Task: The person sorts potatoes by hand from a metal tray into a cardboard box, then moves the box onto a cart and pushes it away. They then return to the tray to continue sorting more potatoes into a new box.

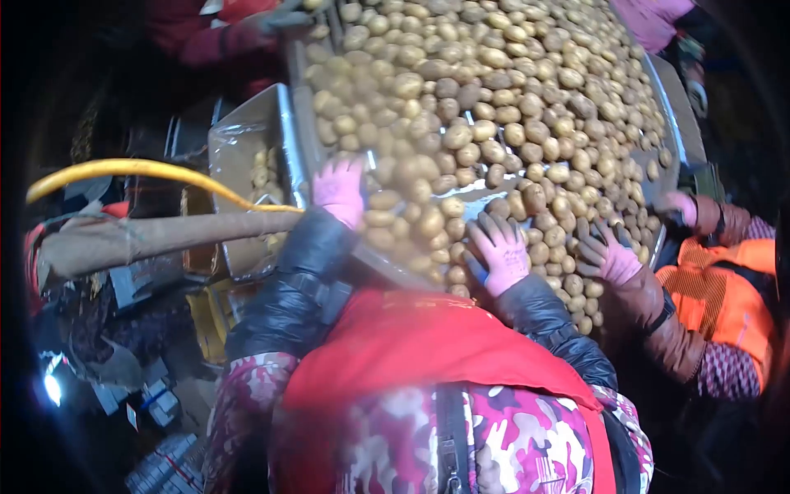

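A broad heap of potatoes (527, 123) covers the metal sorting table (481, 194) in front of me. My left hand (339, 193), in a pink glove, rests at the table's left rim beside the potatoes, its fingers stretched forward and a little blurred; I see nothing held in it. My right hand (500, 255), in a pink glove with dark fingertips, lies on the potatoes at the near edge with fingers spread. Potatoes touch it on both sides, but none is gripped visibly. Beneath the palms the view is hidden.
To my right, a co-worker in an orange vest (716, 300) has a gloved hand (611, 253) on the potatoes. Other workers' sleeves (218, 37) show at the far side. Left of the table stand a bin (247, 136) with potatoes, a yellow hose (140, 167) and a wrapped pole (164, 237).
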`<state>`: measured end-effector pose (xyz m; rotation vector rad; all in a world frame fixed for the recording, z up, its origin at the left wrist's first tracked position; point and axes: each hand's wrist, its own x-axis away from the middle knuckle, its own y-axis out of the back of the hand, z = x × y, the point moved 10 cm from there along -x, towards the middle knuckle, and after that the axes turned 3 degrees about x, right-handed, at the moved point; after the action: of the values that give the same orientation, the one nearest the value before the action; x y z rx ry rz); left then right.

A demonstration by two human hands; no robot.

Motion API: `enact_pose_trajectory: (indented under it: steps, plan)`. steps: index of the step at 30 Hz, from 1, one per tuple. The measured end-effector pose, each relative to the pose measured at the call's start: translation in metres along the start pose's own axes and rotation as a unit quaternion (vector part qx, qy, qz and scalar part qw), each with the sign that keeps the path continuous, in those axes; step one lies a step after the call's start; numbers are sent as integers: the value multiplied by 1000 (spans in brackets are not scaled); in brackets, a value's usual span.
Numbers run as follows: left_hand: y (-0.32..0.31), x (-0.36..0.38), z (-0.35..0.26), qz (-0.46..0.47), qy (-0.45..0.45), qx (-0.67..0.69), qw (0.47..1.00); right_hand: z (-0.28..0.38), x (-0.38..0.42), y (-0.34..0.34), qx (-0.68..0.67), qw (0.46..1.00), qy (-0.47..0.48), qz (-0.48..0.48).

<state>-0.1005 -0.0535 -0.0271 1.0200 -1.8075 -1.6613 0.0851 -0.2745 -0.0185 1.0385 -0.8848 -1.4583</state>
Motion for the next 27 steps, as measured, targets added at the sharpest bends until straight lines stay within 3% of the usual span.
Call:
enact_pose_trajectory:
  steps: [2, 5, 8, 10, 12, 16, 19, 24, 27]
  plan:
    - [-6, -8, -8, 19, -27, -53, 998, -5, 17, 9, 28, 999, -33, -9]
    - [-15, -23, -9, 195, 71, -62, 976, -8, 28, 28, 13, 999, -27, -12]
    - [-9, -29, -13, 169, 38, -71, 982, -30, 27, 42, -7, 997, -54, -57]
    - [-5, -35, -15, 225, 62, -49, 971, -41, 9, 64, 11, 985, -62, -161]
    - [2, -33, -18, 249, 73, -37, 965, -61, -16, 67, 66, 979, -93, -172]
    - [3, -32, -13, 221, 84, -51, 970, -124, -56, 47, 143, 966, -199, -88]
    - [-1, -27, -6, 134, 67, -67, 986, -162, -34, 40, 204, 955, -215, -1]
    - [2, -15, -1, 18, 28, -12, 999, -226, 55, 58, 161, 907, -378, -90]
    - [18, -5, -10, -48, -26, 33, 998, -165, 53, 72, 181, 925, -271, -196]
